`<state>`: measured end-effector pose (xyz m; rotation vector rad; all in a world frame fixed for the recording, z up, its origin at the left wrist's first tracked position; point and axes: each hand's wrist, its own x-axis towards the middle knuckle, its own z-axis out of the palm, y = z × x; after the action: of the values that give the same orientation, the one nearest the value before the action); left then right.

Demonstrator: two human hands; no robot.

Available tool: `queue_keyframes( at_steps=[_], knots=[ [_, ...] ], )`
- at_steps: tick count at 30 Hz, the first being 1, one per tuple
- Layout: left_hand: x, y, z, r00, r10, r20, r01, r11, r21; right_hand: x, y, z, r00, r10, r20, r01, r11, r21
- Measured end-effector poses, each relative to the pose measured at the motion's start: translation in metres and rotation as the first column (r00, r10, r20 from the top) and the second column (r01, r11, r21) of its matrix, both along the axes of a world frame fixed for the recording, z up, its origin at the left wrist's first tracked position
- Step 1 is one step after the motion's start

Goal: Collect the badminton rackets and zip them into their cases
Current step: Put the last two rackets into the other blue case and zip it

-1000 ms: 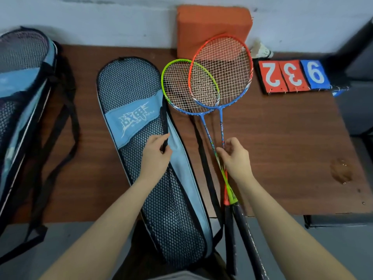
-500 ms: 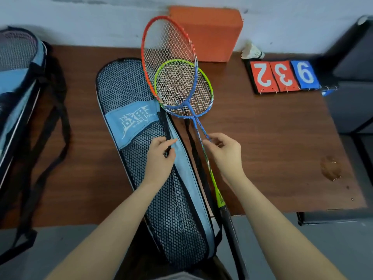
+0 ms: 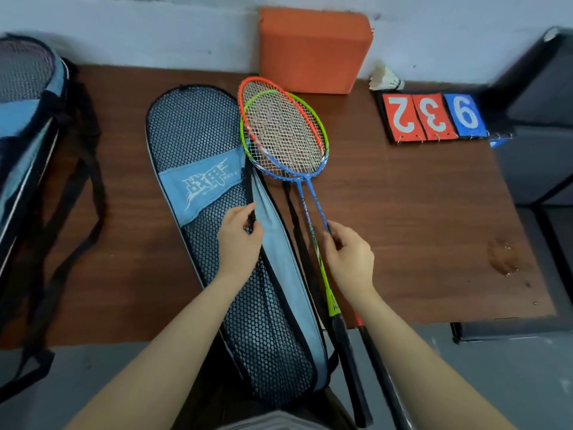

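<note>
Loading the rackets into the open case [image 3: 217,274], judged the step in hand. The right hand [image 3: 348,259] pinches both shafts, heads stacked on the table [image 3: 418,228]: orange racket [image 3: 263,97] over green racket [image 3: 313,113], just beside the case mouth. The left hand [image 3: 240,237] pinches the mesh flap's edge, lifting it slightly. Next move probably calls for raising the flap wider and sliding both heads under it, towards the rounded far end. A second case [image 3: 28,103] lies left.

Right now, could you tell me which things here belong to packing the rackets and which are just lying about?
In the job: orange racket, green racket, mesh case, second case, left hand, right hand.

Lying about: orange block, shuttlecock, score cards.
</note>
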<state>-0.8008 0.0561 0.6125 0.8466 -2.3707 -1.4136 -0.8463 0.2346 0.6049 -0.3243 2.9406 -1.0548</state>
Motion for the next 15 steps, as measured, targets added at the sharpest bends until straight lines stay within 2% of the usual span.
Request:
queue_keyframes(
  at_steps=[7,15],
  knots=[
    [0.010,-0.018,0.005,0.984,0.165,-0.068,-0.163,0.986,0.046,0.009,-0.008,-0.016,0.997,-0.005,0.079,0.000,0.997,0.071],
    [0.010,-0.027,0.002,0.998,0.059,-0.011,-0.059,0.998,0.014,-0.009,-0.021,-0.028,0.999,-0.011,0.052,0.001,0.984,0.180]
  ],
)
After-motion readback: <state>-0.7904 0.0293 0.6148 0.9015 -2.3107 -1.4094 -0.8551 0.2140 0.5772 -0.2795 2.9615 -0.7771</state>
